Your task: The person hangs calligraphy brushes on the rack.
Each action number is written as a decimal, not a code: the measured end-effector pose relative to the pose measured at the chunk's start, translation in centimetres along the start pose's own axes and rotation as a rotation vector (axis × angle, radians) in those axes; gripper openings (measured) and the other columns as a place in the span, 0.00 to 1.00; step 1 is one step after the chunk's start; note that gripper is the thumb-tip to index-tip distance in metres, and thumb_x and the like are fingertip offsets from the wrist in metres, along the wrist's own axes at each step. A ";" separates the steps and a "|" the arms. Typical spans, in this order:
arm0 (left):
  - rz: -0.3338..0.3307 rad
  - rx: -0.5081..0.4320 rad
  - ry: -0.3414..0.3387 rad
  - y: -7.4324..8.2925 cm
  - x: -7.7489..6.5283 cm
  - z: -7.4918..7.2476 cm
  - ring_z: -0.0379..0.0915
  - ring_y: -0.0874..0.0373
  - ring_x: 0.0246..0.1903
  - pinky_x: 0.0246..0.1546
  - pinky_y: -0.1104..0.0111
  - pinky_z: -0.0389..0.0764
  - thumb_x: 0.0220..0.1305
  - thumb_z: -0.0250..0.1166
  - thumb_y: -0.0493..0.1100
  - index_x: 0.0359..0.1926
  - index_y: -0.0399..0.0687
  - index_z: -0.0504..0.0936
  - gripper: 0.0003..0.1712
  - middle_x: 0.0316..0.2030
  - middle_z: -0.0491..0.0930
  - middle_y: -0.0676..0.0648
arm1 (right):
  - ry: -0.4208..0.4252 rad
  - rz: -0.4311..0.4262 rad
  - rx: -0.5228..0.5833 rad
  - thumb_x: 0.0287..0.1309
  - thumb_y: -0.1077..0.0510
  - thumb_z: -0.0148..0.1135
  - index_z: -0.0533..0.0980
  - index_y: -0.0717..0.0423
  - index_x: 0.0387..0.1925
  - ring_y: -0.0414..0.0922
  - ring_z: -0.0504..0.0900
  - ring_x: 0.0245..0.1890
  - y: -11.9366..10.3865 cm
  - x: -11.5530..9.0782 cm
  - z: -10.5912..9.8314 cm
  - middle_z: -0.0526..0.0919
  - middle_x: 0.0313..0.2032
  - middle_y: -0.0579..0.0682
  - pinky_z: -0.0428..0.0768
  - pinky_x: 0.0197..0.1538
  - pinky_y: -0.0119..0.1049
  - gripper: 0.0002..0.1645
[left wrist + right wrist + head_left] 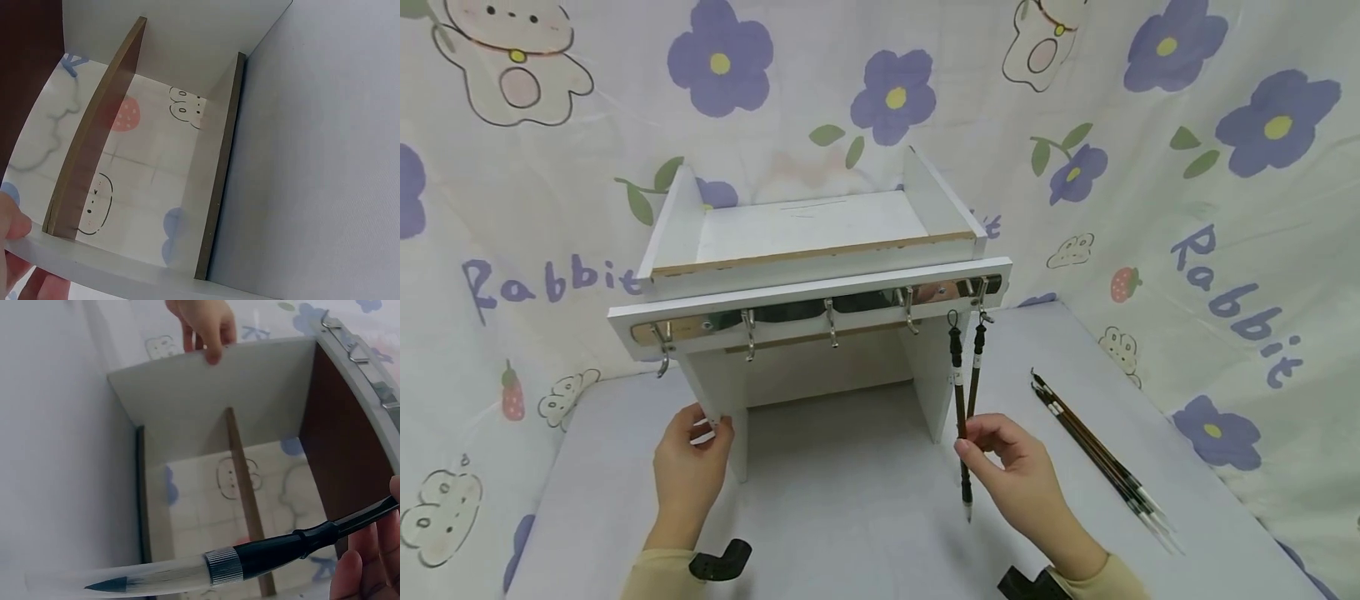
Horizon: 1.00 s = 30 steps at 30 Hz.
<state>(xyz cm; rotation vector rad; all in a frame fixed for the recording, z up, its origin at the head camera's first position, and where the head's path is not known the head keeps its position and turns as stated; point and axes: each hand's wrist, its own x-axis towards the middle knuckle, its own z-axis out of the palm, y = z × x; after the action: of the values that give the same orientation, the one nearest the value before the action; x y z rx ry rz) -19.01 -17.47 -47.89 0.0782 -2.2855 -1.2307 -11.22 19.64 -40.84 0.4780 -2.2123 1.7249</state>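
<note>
A white wooden rack (808, 279) stands on the table, with a mirrored strip of metal hooks (830, 323) along its front. My left hand (691, 467) grips the front edge of the rack's left side panel (119, 265). My right hand (1011, 471) pinches a dark-handled calligraphy brush (958, 392) below the rightmost hook (982, 300). Its tip points down, and its cord loop is near that hook; whether it is caught there I cannot tell. A second brush (977, 367) hangs from the rightmost hook, its lower end behind my fingers. In the right wrist view, a clear cap (162, 578) covers the held brush's bristles.
Several more brushes (1097, 454) lie side by side on the table (842, 517), right of the rack. A patterned curtain (805, 108) hangs behind. Inside the rack, a crossbar (244, 475) spans between the side panels.
</note>
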 end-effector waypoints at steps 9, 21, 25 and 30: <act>0.000 0.000 0.001 0.2 -0.1 0.0 0.76 0.58 0.37 0.31 0.74 0.80 0.56 0.61 0.45 0.43 0.49 0.76 0.13 0.39 0.77 0.52 | -0.057 0.064 0.001 0.54 0.64 0.59 0.73 0.59 0.37 0.48 0.75 0.33 0.6 -0.1 1.3 0.77 0.34 0.51 0.78 0.34 0.34 0.07; -0.010 0.004 -0.006 0.4 -0.1 -0.1 0.76 0.57 0.37 0.32 0.71 0.80 0.56 0.61 0.46 0.45 0.50 0.75 0.15 0.41 0.77 0.51 | -0.075 0.078 -0.026 0.55 0.62 0.59 0.73 0.55 0.38 0.48 0.76 0.34 1.0 0.0 1.5 0.78 0.33 0.51 0.78 0.34 0.33 0.08; -0.014 0.010 -0.008 0.4 -0.1 -0.2 0.76 0.58 0.37 0.32 0.70 0.81 0.56 0.61 0.46 0.45 0.51 0.75 0.15 0.41 0.77 0.52 | -0.076 0.078 -0.032 0.55 0.62 0.58 0.73 0.54 0.38 0.48 0.76 0.34 1.0 0.1 1.5 0.78 0.34 0.50 0.78 0.34 0.33 0.07; 0.007 0.010 0.002 0.3 0.0 -0.1 0.76 0.57 0.36 0.31 0.73 0.80 0.55 0.61 0.45 0.44 0.49 0.76 0.14 0.40 0.77 0.52 | -0.079 0.084 -0.040 0.55 0.61 0.58 0.73 0.54 0.38 0.47 0.76 0.34 1.0 0.1 1.5 0.78 0.34 0.50 0.78 0.34 0.33 0.07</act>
<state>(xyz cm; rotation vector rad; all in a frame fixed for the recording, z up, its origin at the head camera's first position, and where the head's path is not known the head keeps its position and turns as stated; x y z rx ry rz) -18.89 -17.38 -47.61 0.0752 -2.2888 -1.2155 -11.83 18.40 -42.03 0.4571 -2.3492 1.7275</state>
